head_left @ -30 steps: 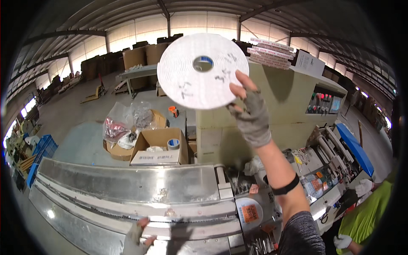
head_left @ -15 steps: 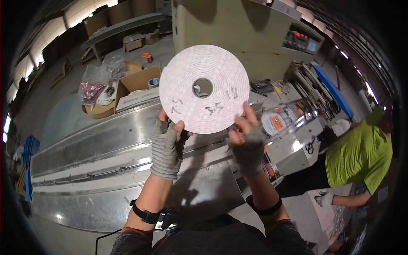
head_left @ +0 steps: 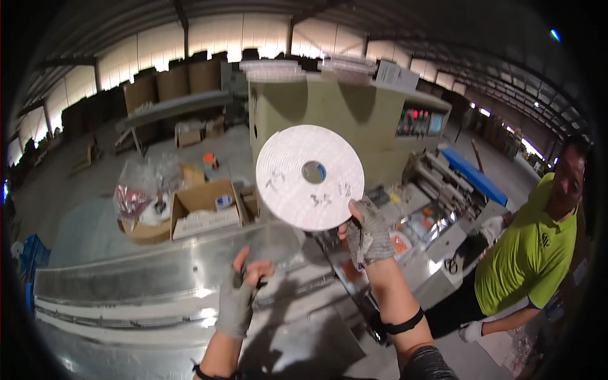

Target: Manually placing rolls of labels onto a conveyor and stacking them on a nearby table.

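Observation:
A large white foam tape roll (head_left: pixel 285 190) with handwritten marks and a hollow core is held up in front of me. My right hand (head_left: pixel 369 234), in a grey fingerless glove, grips its lower right edge with the thumb on the near face; some of its fingers are hidden behind the roll. My left hand (head_left: pixel 244 294), gloved the same way, is apart from the roll, below and left of it. Its fingers are spread and hold nothing. Beneath both hands lies a long shiny metal machine bed (head_left: pixel 158 259).
Ahead stands a beige machine cabinet (head_left: pixel 380 139) with stacked white rolls (head_left: pixel 272 71) on top and a control panel (head_left: pixel 419 123). An open cardboard box (head_left: pixel 209 218) sits left. A co-worker in a yellow-green shirt (head_left: pixel 522 256) stands right, near a machine with rollers (head_left: pixel 437 183).
My left hand has let go of the roll and dropped lower. My right hand now holds the roll alone. The view has tilted up, showing the cabinet's top and more of the hall.

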Demonstrator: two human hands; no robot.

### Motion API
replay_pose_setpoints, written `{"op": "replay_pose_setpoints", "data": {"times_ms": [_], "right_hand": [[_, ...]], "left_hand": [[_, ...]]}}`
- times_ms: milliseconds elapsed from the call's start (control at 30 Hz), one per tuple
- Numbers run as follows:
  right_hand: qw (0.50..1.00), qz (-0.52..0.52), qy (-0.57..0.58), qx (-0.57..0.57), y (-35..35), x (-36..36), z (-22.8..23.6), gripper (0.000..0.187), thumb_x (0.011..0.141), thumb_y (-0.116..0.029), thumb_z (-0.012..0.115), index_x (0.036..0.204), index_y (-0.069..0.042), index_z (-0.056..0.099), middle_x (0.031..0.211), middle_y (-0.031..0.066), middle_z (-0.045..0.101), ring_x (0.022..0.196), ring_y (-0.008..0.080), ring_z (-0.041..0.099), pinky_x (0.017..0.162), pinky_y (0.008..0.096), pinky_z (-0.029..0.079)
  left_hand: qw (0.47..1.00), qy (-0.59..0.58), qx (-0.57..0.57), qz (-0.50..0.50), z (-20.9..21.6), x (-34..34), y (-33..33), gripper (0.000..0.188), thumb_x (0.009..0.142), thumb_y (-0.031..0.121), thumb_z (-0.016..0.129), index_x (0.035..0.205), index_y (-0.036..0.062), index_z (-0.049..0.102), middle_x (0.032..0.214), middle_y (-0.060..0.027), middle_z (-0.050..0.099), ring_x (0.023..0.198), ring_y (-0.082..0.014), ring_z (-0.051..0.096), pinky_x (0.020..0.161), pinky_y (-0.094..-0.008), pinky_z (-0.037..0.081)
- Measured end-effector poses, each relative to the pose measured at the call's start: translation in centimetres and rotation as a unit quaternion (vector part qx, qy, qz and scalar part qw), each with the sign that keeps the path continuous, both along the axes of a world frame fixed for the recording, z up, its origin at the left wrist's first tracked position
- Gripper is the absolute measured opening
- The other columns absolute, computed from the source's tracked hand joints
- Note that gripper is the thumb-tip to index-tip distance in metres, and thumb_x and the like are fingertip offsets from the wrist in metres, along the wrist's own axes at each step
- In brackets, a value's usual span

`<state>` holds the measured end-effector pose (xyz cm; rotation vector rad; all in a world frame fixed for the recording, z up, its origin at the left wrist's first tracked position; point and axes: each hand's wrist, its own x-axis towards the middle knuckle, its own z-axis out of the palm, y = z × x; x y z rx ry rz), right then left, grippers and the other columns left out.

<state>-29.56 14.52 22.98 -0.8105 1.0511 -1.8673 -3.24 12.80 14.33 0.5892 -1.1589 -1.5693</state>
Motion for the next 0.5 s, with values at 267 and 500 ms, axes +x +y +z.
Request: {"op": "replay_pose_setpoints", "data": {"times_ms": [267,500], "right_hand": [[0.986,-0.029,0.008,-0.163,-20.7,-4.7,16.2,0.021,0.093,-0.017,0.060,0.104,0.001,0.057,0.078,0.0108,0.060,0.058,0.0196,0.060,0.045,0.0306,0.050],[0.992,0.021,0.001,-0.122,-30.6,-5.0,20.6,0.034,0.096,-0.016,0.056,0.125,0.001,0.048,0.122,0.0196,0.057,0.082,0.0368,0.070,0.048,0.0356,0.060]], "left_hand": [[0.999,0.018,0.017,0.041,-4.2,2.3,1.2,0.047,0.092,0.027,0.065,0.127,0.0010,0.048,0.097,-0.0128,0.067,0.088,-0.0197,0.064,0.075,-0.0319,0.052],[0.983,-0.075,0.136,0.096,-7.2,4.7,2.3,0.037,0.095,0.019,0.060,0.128,0.0017,0.053,0.099,-0.0077,0.066,0.090,-0.0155,0.062,0.078,-0.0286,0.051]]}}
